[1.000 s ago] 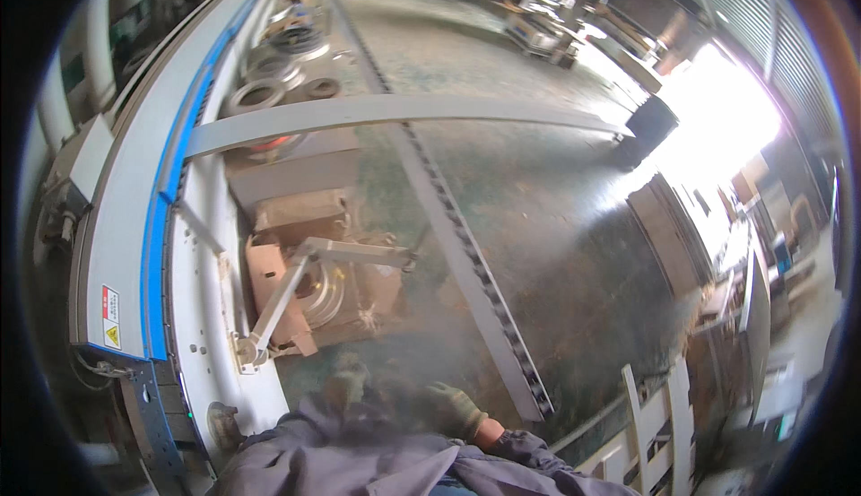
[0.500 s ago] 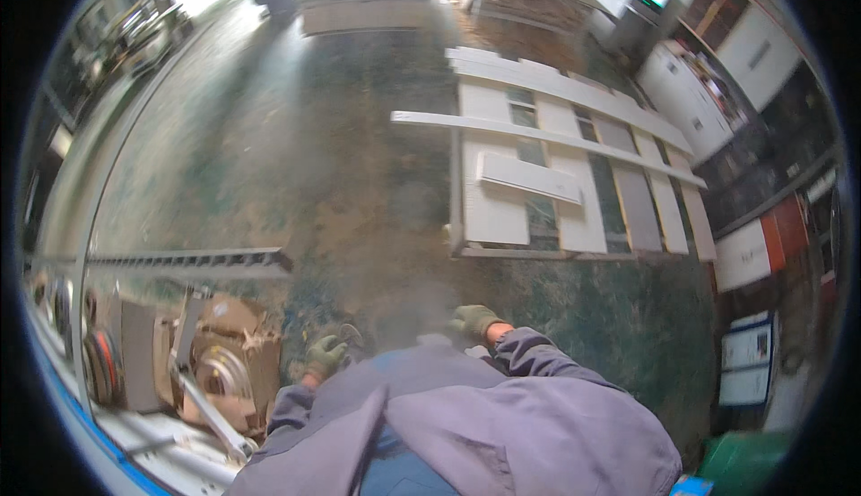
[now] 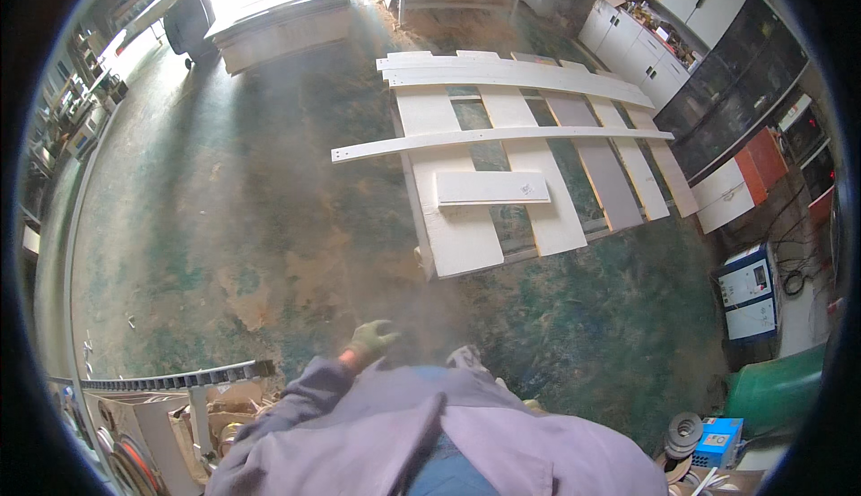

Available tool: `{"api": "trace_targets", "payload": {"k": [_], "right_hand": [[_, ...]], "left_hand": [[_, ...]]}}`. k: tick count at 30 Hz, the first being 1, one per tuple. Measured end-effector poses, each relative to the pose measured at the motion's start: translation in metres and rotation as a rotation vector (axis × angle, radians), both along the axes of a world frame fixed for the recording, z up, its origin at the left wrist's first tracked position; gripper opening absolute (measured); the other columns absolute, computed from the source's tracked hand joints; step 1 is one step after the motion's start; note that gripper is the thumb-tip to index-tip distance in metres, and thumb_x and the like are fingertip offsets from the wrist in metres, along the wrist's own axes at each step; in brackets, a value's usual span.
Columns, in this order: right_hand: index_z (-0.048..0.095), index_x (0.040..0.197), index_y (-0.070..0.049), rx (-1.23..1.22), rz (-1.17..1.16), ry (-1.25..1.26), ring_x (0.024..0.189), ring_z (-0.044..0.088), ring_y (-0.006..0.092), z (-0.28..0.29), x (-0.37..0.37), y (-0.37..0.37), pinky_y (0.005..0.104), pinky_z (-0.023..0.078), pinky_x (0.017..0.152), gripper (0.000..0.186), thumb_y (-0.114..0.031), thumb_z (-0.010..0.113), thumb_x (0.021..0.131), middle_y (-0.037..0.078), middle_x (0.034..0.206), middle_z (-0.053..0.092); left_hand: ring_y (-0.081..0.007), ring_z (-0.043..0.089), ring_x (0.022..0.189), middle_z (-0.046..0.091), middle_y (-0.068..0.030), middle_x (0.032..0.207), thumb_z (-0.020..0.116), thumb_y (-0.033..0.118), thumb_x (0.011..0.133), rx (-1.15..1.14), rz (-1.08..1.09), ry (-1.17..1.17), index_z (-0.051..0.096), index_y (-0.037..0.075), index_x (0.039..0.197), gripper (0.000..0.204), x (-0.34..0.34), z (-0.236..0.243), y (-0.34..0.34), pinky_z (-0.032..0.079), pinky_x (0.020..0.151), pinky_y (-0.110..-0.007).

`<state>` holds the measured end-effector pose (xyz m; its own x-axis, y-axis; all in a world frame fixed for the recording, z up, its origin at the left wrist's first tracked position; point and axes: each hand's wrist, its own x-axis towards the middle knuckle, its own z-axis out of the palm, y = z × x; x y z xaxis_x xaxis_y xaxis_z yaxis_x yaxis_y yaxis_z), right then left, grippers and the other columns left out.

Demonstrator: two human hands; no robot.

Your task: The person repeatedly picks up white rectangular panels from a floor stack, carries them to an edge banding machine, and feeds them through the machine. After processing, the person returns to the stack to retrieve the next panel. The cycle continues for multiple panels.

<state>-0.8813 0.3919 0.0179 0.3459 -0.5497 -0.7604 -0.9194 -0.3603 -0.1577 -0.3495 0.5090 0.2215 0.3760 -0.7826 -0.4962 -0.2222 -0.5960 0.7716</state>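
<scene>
My left hand (image 3: 370, 341), in a green knit glove, hangs over the floor in front of my body. Its fingers are stretched out and nothing shows in them. Only a sliver of my right hand (image 3: 534, 404) peeks past the front of my grey-purple jacket, so its fingers are hidden. Between them a small pale grey shape (image 3: 466, 358) juts out beyond the jacket; I cannot make out what it is. Ahead to the right, wide white boards (image 3: 453, 209) lie side by side on a low frame. A long narrow white strip (image 3: 502, 138) and a short white panel (image 3: 492, 188) rest across them.
Near left, a black cable chain (image 3: 170, 379) runs above cardboard boxes and rolls. A green cylinder (image 3: 778, 395), a blue box (image 3: 717, 442) and a white-and-blue machine (image 3: 748, 294) stand at the right. A stack of panels (image 3: 285, 34) is at the back, white cabinets (image 3: 632, 52) back right.
My view has turned, and the boards now appear further left and tilted. My left hand has swung forward and opened out; my right hand has dropped almost wholly behind my jacket.
</scene>
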Motion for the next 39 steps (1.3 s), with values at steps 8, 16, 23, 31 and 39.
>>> {"api": "trace_targets", "payload": {"k": [8,16,23,31,39], "right_hand": [[0.074,0.11,-0.015,0.015,-0.219,-0.355,0.105,0.07,0.0318,0.063,0.171,-0.063,0.0447,0.054,0.087,0.031,-0.033,0.05,0.102,0.014,0.116,0.073],[0.074,0.108,-0.014,-0.073,-0.233,-0.276,0.103,0.07,0.0308,0.056,0.153,-0.163,0.0442,0.054,0.086,0.031,-0.034,0.051,0.102,0.014,0.114,0.074],[0.074,0.105,-0.014,-0.125,-0.248,-0.339,0.102,0.07,0.0298,0.053,0.19,-0.223,0.0438,0.054,0.085,0.031,-0.034,0.051,0.101,0.014,0.112,0.074],[0.074,0.097,-0.006,-0.145,-0.873,-0.654,0.074,0.069,0.0289,0.1,0.325,-0.287,0.0429,0.054,0.071,0.026,-0.03,0.07,0.09,0.016,0.084,0.073],[0.073,0.112,-0.003,-0.08,-0.702,-0.595,0.089,0.072,0.0291,0.124,0.543,-0.414,0.039,0.055,0.083,0.038,-0.035,0.071,0.091,0.019,0.101,0.075]], "left_hand": [[-0.0245,0.07,0.112,0.073,-0.0174,0.122,0.079,0.032,0.088,-0.012,-0.091,0.015,0.066,0.0,0.131,0.055,0.057,0.001,-0.103,0.055,0.096,-0.036],[-0.0255,0.069,0.115,0.072,-0.0186,0.126,0.079,0.028,0.088,-0.026,0.044,-0.106,0.066,-0.002,0.131,0.053,0.116,-0.01,-0.161,0.053,0.098,-0.035],[-0.0249,0.066,0.118,0.07,-0.0171,0.128,0.083,0.025,0.088,-0.095,0.417,-0.148,0.065,-0.005,0.13,0.055,0.239,-0.053,-0.186,0.051,0.101,-0.034],[-0.0292,0.068,0.113,0.071,-0.0196,0.123,0.085,0.046,0.082,0.052,0.682,-0.373,0.06,-0.005,0.136,0.078,0.464,-0.163,-0.267,0.051,0.097,-0.038],[-0.0149,0.066,0.087,0.074,-0.006,0.104,0.085,0.023,0.087,0.03,0.704,0.172,0.07,-0.002,0.121,0.044,0.549,-0.256,-0.396,0.053,0.078,-0.03]]}}
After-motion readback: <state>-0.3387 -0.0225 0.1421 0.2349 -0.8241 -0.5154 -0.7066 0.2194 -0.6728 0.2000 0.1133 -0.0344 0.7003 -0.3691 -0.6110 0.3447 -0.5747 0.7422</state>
